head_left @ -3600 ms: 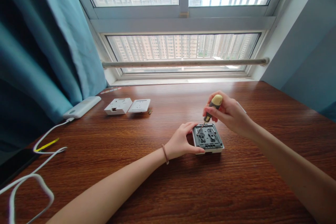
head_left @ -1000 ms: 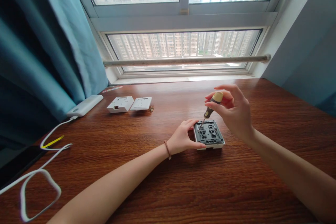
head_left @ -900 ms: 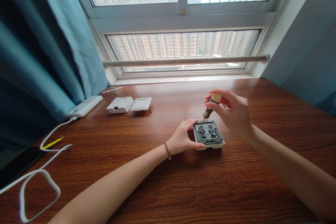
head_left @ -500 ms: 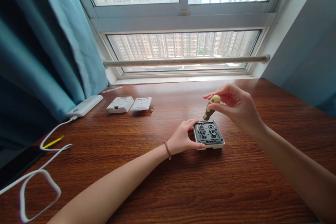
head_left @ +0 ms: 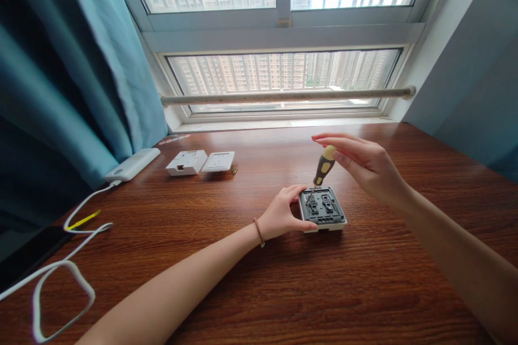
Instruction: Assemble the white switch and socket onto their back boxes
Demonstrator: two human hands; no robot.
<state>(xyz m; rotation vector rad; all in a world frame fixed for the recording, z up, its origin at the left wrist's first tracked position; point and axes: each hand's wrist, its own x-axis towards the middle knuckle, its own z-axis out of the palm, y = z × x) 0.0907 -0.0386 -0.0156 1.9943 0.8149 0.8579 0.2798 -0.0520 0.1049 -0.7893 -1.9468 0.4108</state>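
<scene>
A square switch box (head_left: 328, 214) with a dark grey inner face and a white base lies on the brown table. My left hand (head_left: 283, 211) grips its left side, thumb along the near edge and fingers at the far left corner. A screwdriver (head_left: 323, 167) with a black and yellow handle stands tilted over the box, its tip at the left part of the grey face. My right hand (head_left: 364, 164) holds the top of the handle between thumb and fingers.
On the wooden table (head_left: 202, 291), a white box (head_left: 186, 163), a white socket plate (head_left: 219, 161) and several small screws (head_left: 234, 170) lie back left. Further left are a white power strip (head_left: 133, 164), white cable (head_left: 75, 250), yellow strip (head_left: 84, 220) and blue curtain (head_left: 101, 64).
The fingers of my right hand have turned and straightened around the top of the handle, showing more of it. My left hand and the box stay in place.
</scene>
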